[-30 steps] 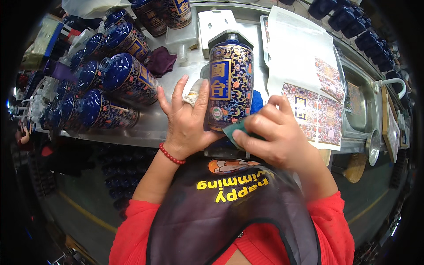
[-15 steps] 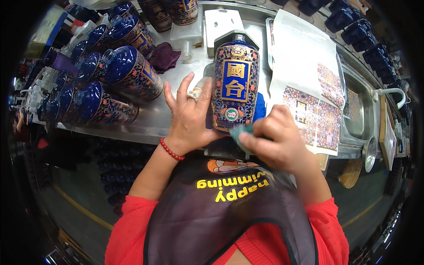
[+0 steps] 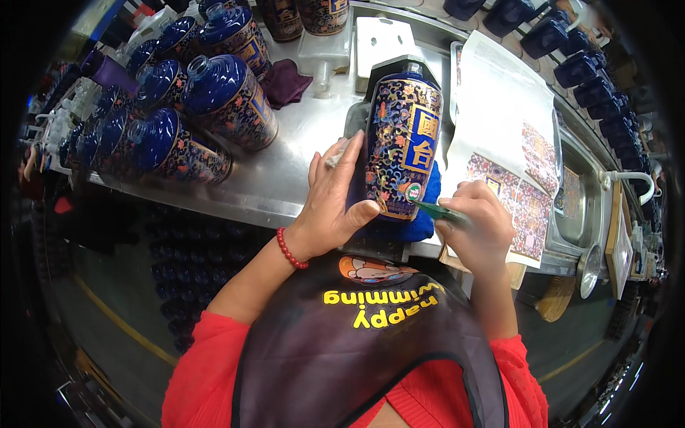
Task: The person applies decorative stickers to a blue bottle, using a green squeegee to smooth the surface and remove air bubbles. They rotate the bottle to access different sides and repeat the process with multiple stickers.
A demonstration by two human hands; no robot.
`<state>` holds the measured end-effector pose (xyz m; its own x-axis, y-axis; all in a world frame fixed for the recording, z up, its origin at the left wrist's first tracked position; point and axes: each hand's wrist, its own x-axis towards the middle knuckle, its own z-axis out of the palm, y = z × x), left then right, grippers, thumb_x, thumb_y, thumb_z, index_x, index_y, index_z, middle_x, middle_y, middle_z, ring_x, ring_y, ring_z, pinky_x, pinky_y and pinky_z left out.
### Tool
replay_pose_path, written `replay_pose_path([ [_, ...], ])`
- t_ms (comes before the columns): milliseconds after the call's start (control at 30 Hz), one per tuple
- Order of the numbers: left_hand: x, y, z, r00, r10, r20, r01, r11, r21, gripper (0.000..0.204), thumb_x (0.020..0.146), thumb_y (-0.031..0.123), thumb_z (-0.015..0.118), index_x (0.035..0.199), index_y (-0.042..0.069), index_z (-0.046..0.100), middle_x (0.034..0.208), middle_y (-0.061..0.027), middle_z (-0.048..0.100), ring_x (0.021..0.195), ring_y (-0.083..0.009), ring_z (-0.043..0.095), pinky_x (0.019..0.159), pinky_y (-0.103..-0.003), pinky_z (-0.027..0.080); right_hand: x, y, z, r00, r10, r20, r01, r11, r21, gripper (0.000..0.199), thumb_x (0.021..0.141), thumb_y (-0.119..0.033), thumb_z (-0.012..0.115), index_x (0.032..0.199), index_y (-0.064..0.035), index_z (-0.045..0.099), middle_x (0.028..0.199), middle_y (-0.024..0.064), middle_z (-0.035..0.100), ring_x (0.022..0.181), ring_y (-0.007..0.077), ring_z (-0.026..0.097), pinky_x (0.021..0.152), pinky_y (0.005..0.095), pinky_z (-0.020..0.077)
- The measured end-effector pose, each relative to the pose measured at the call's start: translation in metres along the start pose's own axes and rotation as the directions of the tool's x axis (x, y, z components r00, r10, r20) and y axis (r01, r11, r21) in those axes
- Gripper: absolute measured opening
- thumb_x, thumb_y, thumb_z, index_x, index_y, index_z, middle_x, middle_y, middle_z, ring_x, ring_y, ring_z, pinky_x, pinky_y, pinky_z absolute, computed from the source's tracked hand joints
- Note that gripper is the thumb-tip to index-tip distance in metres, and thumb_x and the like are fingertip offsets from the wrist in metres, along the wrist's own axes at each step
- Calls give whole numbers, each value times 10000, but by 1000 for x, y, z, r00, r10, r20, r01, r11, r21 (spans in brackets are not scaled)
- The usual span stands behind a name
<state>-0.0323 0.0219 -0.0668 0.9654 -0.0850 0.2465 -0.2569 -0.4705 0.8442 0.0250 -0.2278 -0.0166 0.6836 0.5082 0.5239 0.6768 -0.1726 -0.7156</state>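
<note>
A dark blue bottle (image 3: 391,143) with a colourful floral wrap and gold lettering lies tilted in front of me, its neck pointing away against a dark angular support (image 3: 389,69). My left hand (image 3: 330,196) is open along the bottle's left side, fingers stretched and thumb apart near the base. Something whitish covers part of one finger. My right hand (image 3: 479,225) is closed on a flat green scraper (image 3: 439,212), whose tip meets the lower right of the wrap near a small round emblem. A blue cloth (image 3: 415,230) shows beneath the bottle.
Several similar bottles (image 3: 228,93) stand at the left with a dark purple cloth (image 3: 285,82). Printed floral sheets (image 3: 492,93) lie at the right, beside a metal sink (image 3: 571,207). A white block (image 3: 384,44) sits behind the bottle. Blue containers (image 3: 546,36) line the far right.
The bottle has turned so its lettered panel faces further right. My left thumb has come into view by its base. The scraper has moved right along the bottle's lower end. The whole view has shifted slightly.
</note>
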Motion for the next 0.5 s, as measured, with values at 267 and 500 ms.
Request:
replay_pose_path([
  [267,1,-18,-11,990,-5,138,23,992,-125,971,964,638,541,1623,34,159,1615,-257,267,1503,-433,200,1226,-499,118,0,-2,3,998,68,4,-68,996,-60,273,734,13,801,997,-4,729,819,100,641,722,197,617,607,292,464],
  [500,5,-24,-12,986,-29,166,74,959,-273,983,955,609,585,1623,33,153,1618,-271,242,1512,-429,175,1230,-494,121,-5,-4,6,999,-44,-2,43,983,-178,371,704,18,811,1053,-60,712,840,71,582,731,227,551,639,339,441],
])
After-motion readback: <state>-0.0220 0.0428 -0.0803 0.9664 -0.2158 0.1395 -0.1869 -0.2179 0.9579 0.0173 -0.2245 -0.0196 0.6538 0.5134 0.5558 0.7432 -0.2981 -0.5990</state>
